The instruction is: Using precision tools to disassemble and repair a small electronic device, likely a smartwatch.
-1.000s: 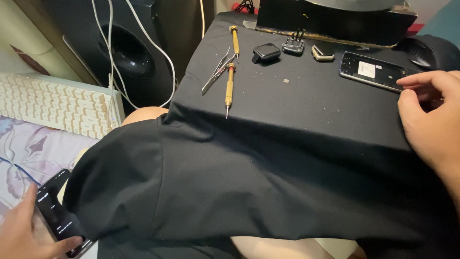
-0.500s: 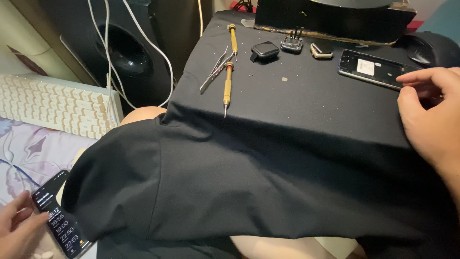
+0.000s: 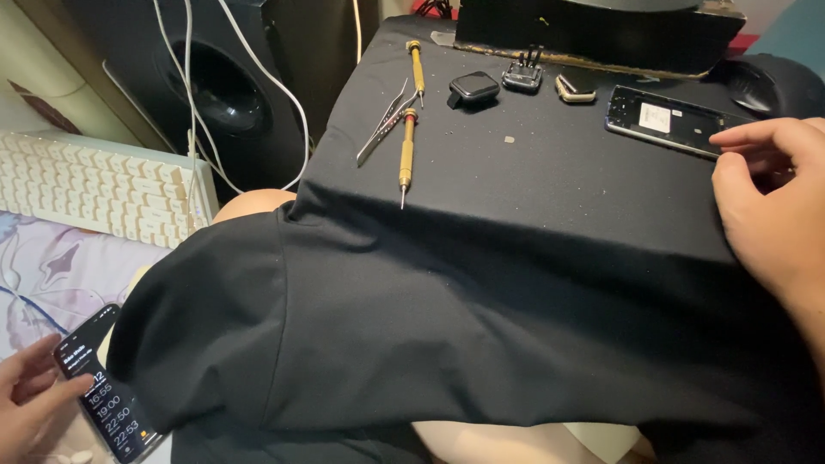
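Left hand (image 3: 30,399) down low, fingers loosely curled, fingertips resting on a lit smartphone (image 3: 107,387) with a list on its screen; touching and steadying it rather than gripping it. Just past that hand, a pale patterned sheet (image 3: 51,266), and further up from it a cream keyboard (image 3: 94,185). Beyond the keyboard, white cables (image 3: 193,103) hanging in front of a big black speaker (image 3: 223,86).

Right hand (image 3: 773,206) resting palm-down on the black cloth (image 3: 516,258) draped over the tabletop, fingers half bent, forefinger stretched out and touching the near end of an opened phone body (image 3: 666,120) lying flat. Not closed around anything. Just above that hand, a black mouse (image 3: 756,86), partly cut off.

Moving away to the left of the right hand, along the far edge: a small gold-rimmed part (image 3: 574,88), then a small black clip-like piece (image 3: 522,77), then a dark smartwatch body (image 3: 473,88). Further left still, two brass-handled screwdrivers, one (image 3: 417,70) near the far edge and one (image 3: 406,155) closer with its tip pointing toward the near edge, and silver tweezers (image 3: 384,129) just beside the closer one. Behind all that, a dark box (image 3: 593,30).
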